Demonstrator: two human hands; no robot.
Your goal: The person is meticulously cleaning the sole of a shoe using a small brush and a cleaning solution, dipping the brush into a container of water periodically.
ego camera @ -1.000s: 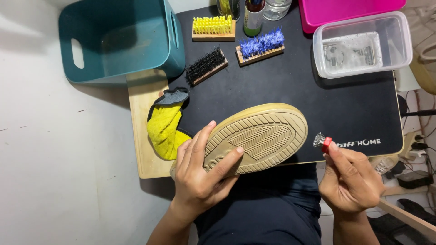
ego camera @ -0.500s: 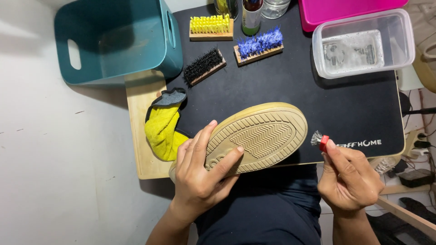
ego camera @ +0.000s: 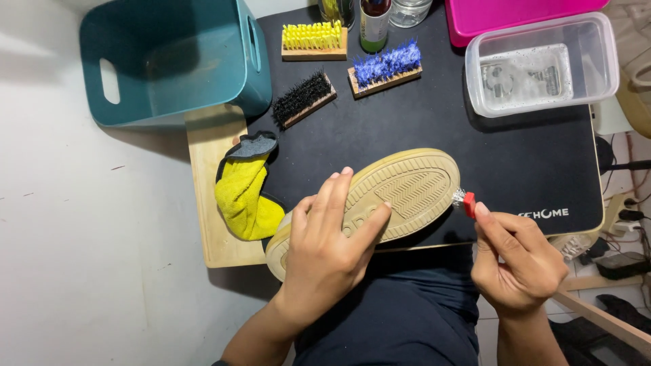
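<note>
Fingers of the left hand (ego camera: 325,247) spread flat over the upturned tan sole of the shoe (ego camera: 400,193), pinning it above the lap at the black mat's (ego camera: 434,129) near edge. Right hand (ego camera: 519,261) pinches a small red-handled brush (ego camera: 465,201) at the toe end. Sole likely stiff, grippy, light; midsole is the surest hold.

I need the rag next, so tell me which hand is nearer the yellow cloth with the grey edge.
Left. The left hand grips the tan-soled shoe right beside the yellow cloth; the right hand holds a small red-handled brush past the shoe's far end.
</note>
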